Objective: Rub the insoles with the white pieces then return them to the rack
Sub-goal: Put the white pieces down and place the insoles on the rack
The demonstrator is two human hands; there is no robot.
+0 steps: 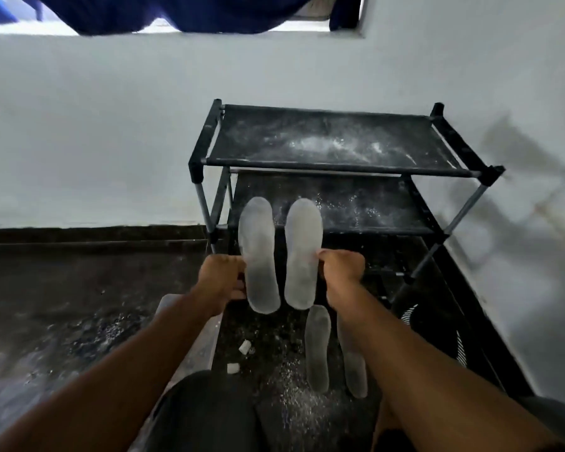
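Head view: two flat, powder-dusted grey foam insoles are held upright before a black fabric-shelved metal rack (pixel 336 172), one (pixel 258 256) gripped by the left hand (pixel 221 277), one (pixel 302 254) by the right hand (pixel 341 272).

Two whitened insoles are held side by side before the black rack (pixel 336 169): left insole (pixel 258 256) gripped by left hand (pixel 221 278), right insole (pixel 302 254) by right hand (pixel 341 272). Two more insoles (pixel 318 349) and two white pieces (pixel 244 347) are seen on the dusty floor (pixel 79 305).
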